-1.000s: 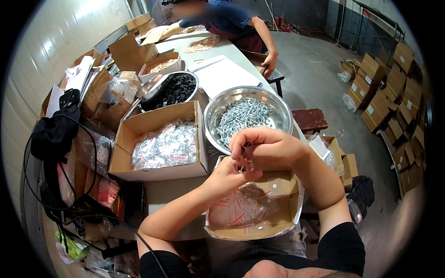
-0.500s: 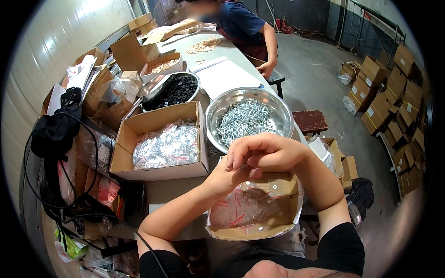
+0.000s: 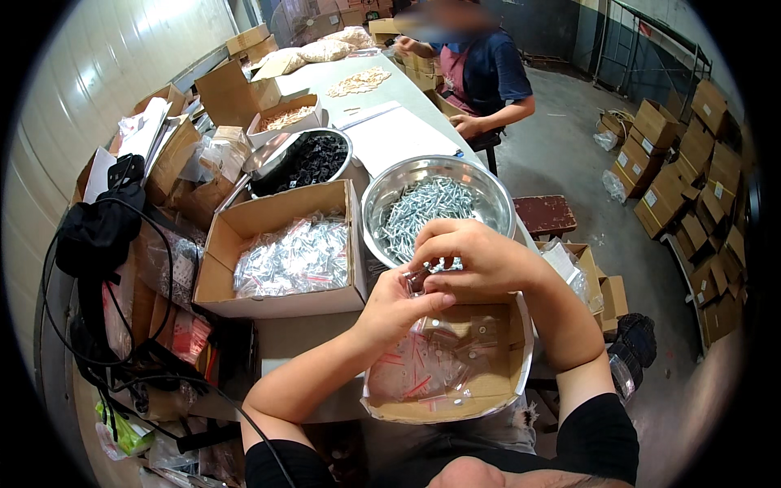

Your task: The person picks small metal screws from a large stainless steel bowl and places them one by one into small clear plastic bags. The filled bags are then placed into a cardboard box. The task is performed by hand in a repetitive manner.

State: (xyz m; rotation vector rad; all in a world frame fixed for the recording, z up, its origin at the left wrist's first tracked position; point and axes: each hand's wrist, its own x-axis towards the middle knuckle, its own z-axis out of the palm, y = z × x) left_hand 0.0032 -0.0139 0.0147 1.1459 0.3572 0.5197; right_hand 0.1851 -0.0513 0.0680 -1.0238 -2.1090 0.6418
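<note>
My right hand point(image 3: 486, 256) is curled over several silvery screws point(image 3: 444, 264), held at its fingertips. Close against it, my left hand point(image 3: 389, 311) pinches what looks like a small clear plastic bag point(image 3: 413, 281), partly covered by the fingers. Both hands are just on the near side of a steel bowl point(image 3: 500, 213) heaped with loose screws point(image 3: 427, 207). Below them is a shallow cardboard box point(image 3: 511, 366) with flat clear zip bags point(image 3: 419, 370) and a few small white discs inside. Left of the bowl stands a bigger carton point(image 3: 277, 306) filled with bagged screws point(image 3: 297, 256).
Behind the carton is a metal bowl of black parts point(image 3: 309, 163), beside white paper point(image 3: 399, 134). A co-worker point(image 3: 480, 77) sits at the table's far right. Black cables point(image 3: 167, 268) hang along the left. A red-brown stool point(image 3: 545, 214) stands right of the table.
My right hand has turned slightly, and screws now show at its fingertips. My left fingers have opened out around the clear bag. The co-worker has shifted right and sits more upright.
</note>
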